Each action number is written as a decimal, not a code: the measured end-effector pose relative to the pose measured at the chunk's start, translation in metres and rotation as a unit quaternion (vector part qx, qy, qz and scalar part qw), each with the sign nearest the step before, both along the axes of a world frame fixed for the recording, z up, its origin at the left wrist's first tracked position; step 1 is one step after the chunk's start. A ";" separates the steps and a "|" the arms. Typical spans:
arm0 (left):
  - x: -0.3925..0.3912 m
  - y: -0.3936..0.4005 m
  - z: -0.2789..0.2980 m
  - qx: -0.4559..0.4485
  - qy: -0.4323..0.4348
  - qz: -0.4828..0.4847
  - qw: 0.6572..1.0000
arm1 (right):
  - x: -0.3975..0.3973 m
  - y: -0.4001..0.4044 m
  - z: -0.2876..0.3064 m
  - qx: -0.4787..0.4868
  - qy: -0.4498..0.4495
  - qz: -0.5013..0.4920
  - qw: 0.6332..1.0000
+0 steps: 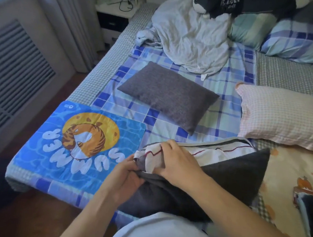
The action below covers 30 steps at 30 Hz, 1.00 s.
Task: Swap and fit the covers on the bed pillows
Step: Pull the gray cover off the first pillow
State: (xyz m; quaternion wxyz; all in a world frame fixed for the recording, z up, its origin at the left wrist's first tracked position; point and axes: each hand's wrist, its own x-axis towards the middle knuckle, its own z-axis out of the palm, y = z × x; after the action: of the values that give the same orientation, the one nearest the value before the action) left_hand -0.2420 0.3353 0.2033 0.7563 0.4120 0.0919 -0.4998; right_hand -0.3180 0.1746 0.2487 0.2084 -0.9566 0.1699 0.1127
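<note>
Light: soft daylight, dim, entering from upper left of frame
Blur: mild softness throughout
Edges: wide-angle bending

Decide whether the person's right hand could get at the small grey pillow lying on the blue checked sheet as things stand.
Probably yes: the grey pillow lies bare, nothing between it and the right hand. But that hand grips the white cover and must release first.

A dark grey pillow [227, 187] is held at the near edge of the bed [89, 83]. Its white cover with red lines [212, 154] is gripped at the bunched opening by the right hand [177, 163], while the pillow's corner is pinched by the left hand [127, 177]. A smaller grey pillow [168, 94] is laid flat on the blue checked sheet [228, 114], beside a pink gingham pillow [288, 117]. A blue "SUMMER" mat [37, 143] is spread at the left.
</note>
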 end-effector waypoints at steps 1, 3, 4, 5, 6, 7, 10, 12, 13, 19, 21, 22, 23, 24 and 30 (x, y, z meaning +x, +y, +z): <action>-0.006 -0.001 0.001 0.000 -0.006 -0.017 1.000 | -0.003 -0.002 0.001 -0.020 0.016 0.019 0.999; -0.013 -0.003 0.002 0.018 -0.003 -0.027 0.999 | -0.010 -0.006 0.001 -0.066 0.025 0.046 0.996; -0.011 -0.005 0.005 0.034 0.002 -0.017 0.999 | -0.013 -0.008 0.002 -0.088 0.014 0.049 0.995; -0.006 -0.006 0.006 0.046 0.009 -0.009 0.999 | -0.017 -0.011 0.004 -0.100 -0.010 0.042 0.994; -0.002 -0.006 0.010 0.046 0.019 -0.003 0.999 | -0.022 -0.016 0.006 -0.113 -0.028 0.027 0.993; 0.001 -0.006 0.012 0.037 0.021 -0.009 0.999 | -0.027 -0.021 0.010 -0.121 -0.046 0.002 0.992; 0.008 -0.006 0.022 0.065 -0.036 -0.030 0.997 | -0.038 -0.066 0.024 -0.127 -0.073 -0.137 0.980; 0.017 -0.004 0.025 0.153 -0.081 -0.040 0.984 | -0.046 -0.116 0.048 -0.093 -0.083 -0.269 0.955; 0.025 -0.002 0.024 0.196 -0.090 -0.049 0.975 | -0.053 -0.136 0.063 -0.040 -0.105 -0.326 0.939; 0.070 -0.037 0.011 0.494 -0.324 -0.047 0.806 | -0.074 -0.115 0.082 0.201 -0.162 -0.199 0.945; 0.043 -0.068 0.023 0.480 -0.391 -0.040 0.785 | -0.073 -0.094 0.073 0.301 -0.242 -0.266 0.883; 0.026 -0.080 0.026 0.452 -0.421 -0.037 0.785 | -0.074 -0.089 0.069 0.323 -0.282 -0.302 0.851; 0.011 -0.089 0.026 0.423 -0.452 -0.037 0.785 | -0.076 -0.086 0.068 0.323 -0.307 -0.326 0.834; -0.001 -0.093 0.022 0.406 -0.481 -0.046 0.776 | -0.081 -0.084 0.067 0.316 -0.320 -0.340 0.826; -0.003 -0.102 0.029 0.424 -0.614 -0.155 0.647 | -0.099 -0.073 0.067 0.250 -0.372 -0.377 0.811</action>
State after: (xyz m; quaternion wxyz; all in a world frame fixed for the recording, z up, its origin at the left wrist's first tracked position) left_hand -0.2451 0.2328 0.2324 0.2935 0.9087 -0.2569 -0.1487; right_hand -0.4172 0.1013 0.3157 0.5134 -0.7012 0.3927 -0.3007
